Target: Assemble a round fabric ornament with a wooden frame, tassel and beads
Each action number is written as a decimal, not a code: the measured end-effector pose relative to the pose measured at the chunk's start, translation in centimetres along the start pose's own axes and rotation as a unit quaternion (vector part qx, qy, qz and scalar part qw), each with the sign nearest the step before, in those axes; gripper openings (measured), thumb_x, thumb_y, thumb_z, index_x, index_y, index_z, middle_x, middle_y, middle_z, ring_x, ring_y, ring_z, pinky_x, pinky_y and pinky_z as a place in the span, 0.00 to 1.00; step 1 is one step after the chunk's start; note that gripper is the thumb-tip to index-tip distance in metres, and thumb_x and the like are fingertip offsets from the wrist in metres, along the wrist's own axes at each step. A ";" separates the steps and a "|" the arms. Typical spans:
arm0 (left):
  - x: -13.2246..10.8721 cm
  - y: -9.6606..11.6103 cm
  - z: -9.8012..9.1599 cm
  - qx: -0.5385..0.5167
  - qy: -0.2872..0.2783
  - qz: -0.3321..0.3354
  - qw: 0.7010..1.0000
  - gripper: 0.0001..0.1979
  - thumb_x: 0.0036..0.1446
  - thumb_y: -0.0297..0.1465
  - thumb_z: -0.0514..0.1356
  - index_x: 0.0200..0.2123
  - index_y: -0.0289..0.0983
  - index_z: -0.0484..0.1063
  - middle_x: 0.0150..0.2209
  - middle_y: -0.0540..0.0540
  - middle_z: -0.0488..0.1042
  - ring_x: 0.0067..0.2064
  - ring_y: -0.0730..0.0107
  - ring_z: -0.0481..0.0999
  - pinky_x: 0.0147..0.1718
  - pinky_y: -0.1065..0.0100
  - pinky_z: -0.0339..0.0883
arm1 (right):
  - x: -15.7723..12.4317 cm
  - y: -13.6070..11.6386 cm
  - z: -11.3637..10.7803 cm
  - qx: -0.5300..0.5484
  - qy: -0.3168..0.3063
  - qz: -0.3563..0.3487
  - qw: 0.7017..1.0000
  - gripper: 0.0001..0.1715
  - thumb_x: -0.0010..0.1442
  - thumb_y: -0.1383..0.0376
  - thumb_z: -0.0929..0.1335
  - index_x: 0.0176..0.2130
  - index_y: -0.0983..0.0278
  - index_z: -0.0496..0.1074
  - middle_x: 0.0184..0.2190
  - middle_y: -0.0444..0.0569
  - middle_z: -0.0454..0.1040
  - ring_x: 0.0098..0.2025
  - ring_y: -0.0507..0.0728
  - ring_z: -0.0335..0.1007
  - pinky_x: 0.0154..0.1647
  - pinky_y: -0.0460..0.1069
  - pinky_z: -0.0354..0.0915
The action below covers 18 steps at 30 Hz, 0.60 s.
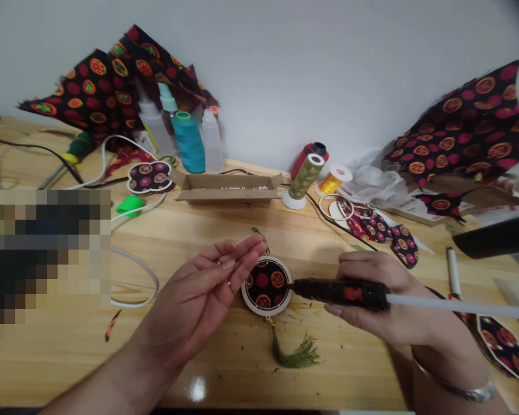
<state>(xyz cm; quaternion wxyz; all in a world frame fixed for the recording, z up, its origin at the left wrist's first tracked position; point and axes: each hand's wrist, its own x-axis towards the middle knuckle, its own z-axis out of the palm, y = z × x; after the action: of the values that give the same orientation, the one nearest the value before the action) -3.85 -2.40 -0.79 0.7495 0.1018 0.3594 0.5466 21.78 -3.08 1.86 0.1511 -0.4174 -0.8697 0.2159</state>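
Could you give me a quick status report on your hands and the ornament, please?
Right hand grips glue gun, nozzle at round ornament. Left hand open beside it. Nothing between.

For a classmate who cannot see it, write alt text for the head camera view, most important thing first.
A right hand holds a black glue gun with its nozzle at a round fabric-covered ornament with a green tassel, while the open left hand rests beside it. On the wooden table behind stand thread spools, bottles and patterned fabric.
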 end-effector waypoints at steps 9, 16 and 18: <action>-0.2 0.2 -0.1 0.022 0.010 -0.028 0.999 0.16 0.57 0.11 0.50 0.32 0.32 0.74 0.41 0.34 0.81 0.43 0.62 0.82 0.35 0.76 0.77 | 0.3 -0.6 -0.2 0.010 -0.003 -0.010 1.000 0.17 0.57 0.62 0.69 0.22 0.61 0.60 0.18 0.42 0.58 0.22 0.52 0.55 0.23 0.50 0.46; -0.6 0.7 -0.3 0.061 0.032 -0.045 0.997 0.17 0.63 0.18 0.49 0.28 0.33 0.74 0.23 0.44 0.81 0.16 0.78 0.75 0.10 0.86 0.63 | 0.3 -0.9 -0.4 0.006 -0.002 -0.010 1.000 0.17 0.57 0.62 0.69 0.22 0.61 0.60 0.18 0.42 0.58 0.22 0.52 0.55 0.22 0.50 0.46; -0.7 0.7 -0.5 0.082 0.022 -0.048 0.995 0.17 0.64 0.22 0.50 0.25 0.33 0.72 0.18 0.48 0.77 0.09 0.82 0.66 0.06 0.86 0.55 | 0.4 -0.9 -0.4 0.005 -0.001 -0.008 1.000 0.17 0.57 0.62 0.69 0.21 0.61 0.61 0.18 0.42 0.58 0.22 0.52 0.55 0.22 0.50 0.46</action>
<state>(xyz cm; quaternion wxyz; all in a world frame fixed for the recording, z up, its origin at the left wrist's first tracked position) -4.83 -2.89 -0.41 0.7560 0.1333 0.4239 0.4806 21.11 -3.22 2.68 0.1536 -0.4095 -0.8720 0.2197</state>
